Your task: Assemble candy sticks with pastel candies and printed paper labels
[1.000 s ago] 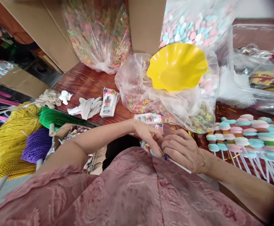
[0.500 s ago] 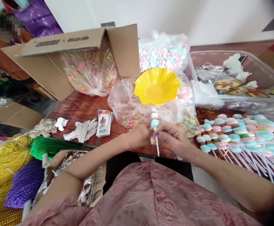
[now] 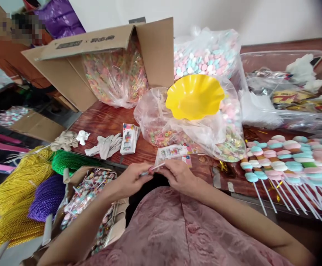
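Observation:
Both hands meet just above my lap at the table's near edge. My left hand (image 3: 132, 180) is closed round a candy skewer (image 3: 153, 169), whose white stick pokes out to the right between the hands. Fingers of my right hand (image 3: 179, 175) pinch the same stick from the other side. The candy end is mostly hidden inside my left hand. A stack of small printed cards (image 3: 173, 152) lies on the table just beyond my fingers.
A yellow wavy bowl (image 3: 194, 96) sits on clear bags of candy rings (image 3: 163, 135). Finished skewers (image 3: 283, 159) lie in rows at right. An open box of wrapped skewers (image 3: 87, 192) and coils of gold, purple and green cord (image 3: 25, 188) are at left. A cardboard carton (image 3: 105, 55) stands behind.
The skewer stood upright between my hands half a second ago; now it lies nearly level and lower, close to my lap, with the candy end tucked into my left hand.

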The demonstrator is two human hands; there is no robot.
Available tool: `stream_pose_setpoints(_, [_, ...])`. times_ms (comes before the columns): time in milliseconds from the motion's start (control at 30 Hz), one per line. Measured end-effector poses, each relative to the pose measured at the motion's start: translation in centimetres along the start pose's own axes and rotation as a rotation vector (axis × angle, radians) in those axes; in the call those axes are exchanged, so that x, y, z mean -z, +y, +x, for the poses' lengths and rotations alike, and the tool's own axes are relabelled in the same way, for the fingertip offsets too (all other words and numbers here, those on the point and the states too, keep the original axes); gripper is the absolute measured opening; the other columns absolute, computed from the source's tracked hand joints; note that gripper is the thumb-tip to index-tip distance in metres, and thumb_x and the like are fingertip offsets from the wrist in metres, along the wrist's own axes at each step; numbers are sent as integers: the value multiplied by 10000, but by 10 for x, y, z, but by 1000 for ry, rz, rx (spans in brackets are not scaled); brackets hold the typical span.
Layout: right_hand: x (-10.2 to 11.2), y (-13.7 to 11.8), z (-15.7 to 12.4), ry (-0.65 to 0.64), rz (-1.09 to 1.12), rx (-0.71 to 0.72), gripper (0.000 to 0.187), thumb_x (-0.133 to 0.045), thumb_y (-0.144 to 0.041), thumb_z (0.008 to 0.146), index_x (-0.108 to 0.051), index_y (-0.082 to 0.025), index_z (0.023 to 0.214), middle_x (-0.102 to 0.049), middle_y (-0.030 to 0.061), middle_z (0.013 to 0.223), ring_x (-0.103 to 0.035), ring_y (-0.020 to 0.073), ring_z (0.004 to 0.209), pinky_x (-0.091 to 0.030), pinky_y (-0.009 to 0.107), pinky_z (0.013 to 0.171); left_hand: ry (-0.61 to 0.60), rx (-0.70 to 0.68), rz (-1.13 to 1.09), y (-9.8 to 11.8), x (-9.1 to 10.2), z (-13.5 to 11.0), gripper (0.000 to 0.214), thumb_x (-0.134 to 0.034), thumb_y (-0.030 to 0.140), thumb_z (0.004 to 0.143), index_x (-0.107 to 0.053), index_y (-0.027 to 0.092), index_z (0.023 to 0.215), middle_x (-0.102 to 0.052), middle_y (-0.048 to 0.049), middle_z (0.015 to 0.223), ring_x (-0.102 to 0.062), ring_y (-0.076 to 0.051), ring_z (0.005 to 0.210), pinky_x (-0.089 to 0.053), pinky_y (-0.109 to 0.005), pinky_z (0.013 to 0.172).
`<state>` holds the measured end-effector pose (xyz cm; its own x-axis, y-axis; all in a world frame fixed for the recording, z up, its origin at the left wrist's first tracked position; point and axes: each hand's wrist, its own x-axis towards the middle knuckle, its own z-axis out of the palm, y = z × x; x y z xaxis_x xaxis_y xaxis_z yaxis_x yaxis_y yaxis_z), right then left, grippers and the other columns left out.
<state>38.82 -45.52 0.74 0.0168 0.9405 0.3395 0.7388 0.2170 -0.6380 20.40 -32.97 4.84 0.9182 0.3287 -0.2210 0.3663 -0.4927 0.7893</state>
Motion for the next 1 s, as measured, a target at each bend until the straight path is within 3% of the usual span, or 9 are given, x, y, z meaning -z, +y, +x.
stream_pose_setpoints(100, [8, 9, -23, -96, -79, -28, 175, -481, -216, 960, -650, -181, 931, -687, 67, 841, -629, 184, 757, -447, 280, 680, -235, 487, 378, -32, 20, -64, 163, -534, 234, 865, -678, 164, 895, -690, -58, 880, -636, -215, 858, -471, -314, 784])
stream_pose_setpoints(200, [26, 26, -47, -86, -108, -75, 218, -455, -208, 977, -644, -184, 872, -681, 41, 795, -619, 155, 703, -430, 263, 667, -240, 819, 759, -53, 17, -97, 204, -595, 159, 771, -692, 146, 949, -699, -136, 1009, -645, -314, 1004, -475, -417, 863])
stream_pose_setpoints(267, [33, 33, -55, -53, -122, -93, 211, -458, -207, 981, -640, -183, 878, -683, 33, 799, -621, 143, 708, -423, 254, 669, -160, 635, 774, -50, 3, -86, 242, -550, 167, 821, -685, 169, 1022, -696, -124, 1040, -642, -281, 1028, -482, -405, 895])
stream_pose_setpoints(300, [34, 34, -56, -32, -128, -94, 202, -464, -204, 979, -639, -180, 879, -684, 33, 802, -622, 141, 714, -419, 251, 669, -91, 430, 724, -43, -6, -70, 270, -503, 180, 870, -669, 192, 1083, -691, -106, 1070, -637, -242, 1036, -484, -372, 914])
stream_pose_setpoints(433, [28, 25, -52, 17, -259, -40, 199, -465, -150, 954, -637, -169, 857, -665, 40, 764, -603, 143, 708, -408, 261, 675, 92, -200, 799, -1, -47, 28, 283, -488, 176, 892, -631, 161, 1136, -646, -120, 1130, -570, -250, 1075, -483, -387, 939])
stream_pose_setpoints(533, [37, 21, -59, 81, -486, 1, 211, -460, -134, 936, -643, -165, 835, -647, 41, 724, -578, 149, 675, -400, 278, 662, 81, -320, 949, 21, -73, 86, 314, -491, 82, 848, -614, 107, 1136, -626, -140, 1082, -563, -277, 1048, -509, -372, 808])
stream_pose_setpoints(633, [71, 24, -89, 251, -627, -112, 194, -482, -142, 934, -657, -173, 855, -662, 36, 732, -588, 147, 675, -421, 277, 657, 89, -327, 1070, 19, -86, 113, 253, -465, 25, 842, -650, 95, 1000, -625, -134, 951, -586, -270, 938, -494, -348, 699])
stream_pose_setpoints(833, [159, 37, -173, 759, -963, -409, 103, -588, -163, 881, -690, -180, 875, -725, 46, 826, -658, 161, 761, -491, 265, 717, 409, -589, 988, -11, -78, 118, 226, -470, 55, 859, -667, 123, 948, -644, -104, 853, -589, -233, 806, -488, -348, 682])
stream_pose_setpoints(1000, [193, 43, -201, 770, -1410, -561, 105, -631, -234, 816, -726, -190, 824, -729, 67, 800, -610, 198, 741, -428, 301, 663, 606, -738, 944, -17, -69, 111, 193, -518, 91, 851, -672, 169, 938, -688, -84, 903, -583, -219, 836, -479, -355, 739])
